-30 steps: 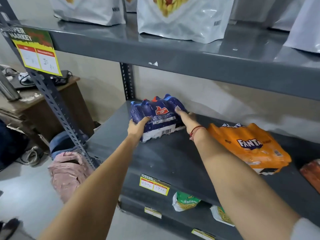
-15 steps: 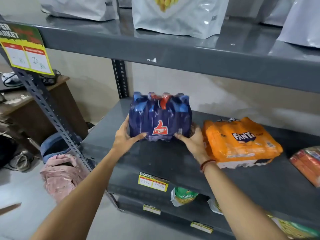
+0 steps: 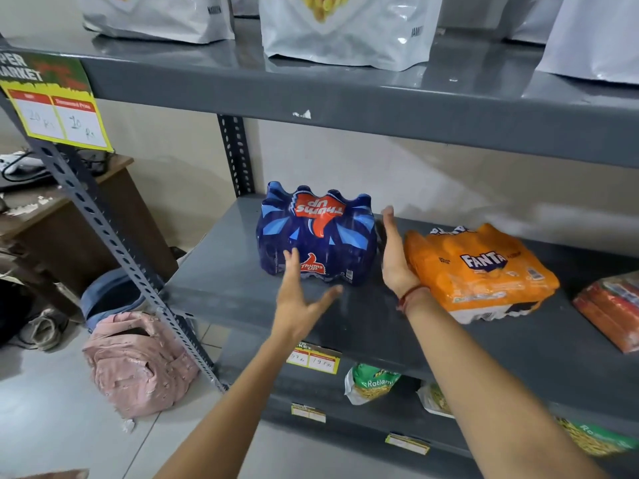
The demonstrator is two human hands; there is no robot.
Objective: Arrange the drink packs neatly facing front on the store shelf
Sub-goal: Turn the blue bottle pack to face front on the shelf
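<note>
The blue Thums Up pack (image 3: 316,236) stands upright near the shelf's (image 3: 221,281) left edge. Both hands are released — left hand (image 3: 299,302) in front, right hand (image 3: 394,261) beside the lying Fanta pack (image 3: 480,271), which should be stood up squarely next.

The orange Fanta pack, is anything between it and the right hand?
Nothing visible. The right hand is open, in the gap between the blue Thums Up pack and the orange Fanta pack, its back right against the Fanta pack's left end. Whether they touch is unclear.
</note>
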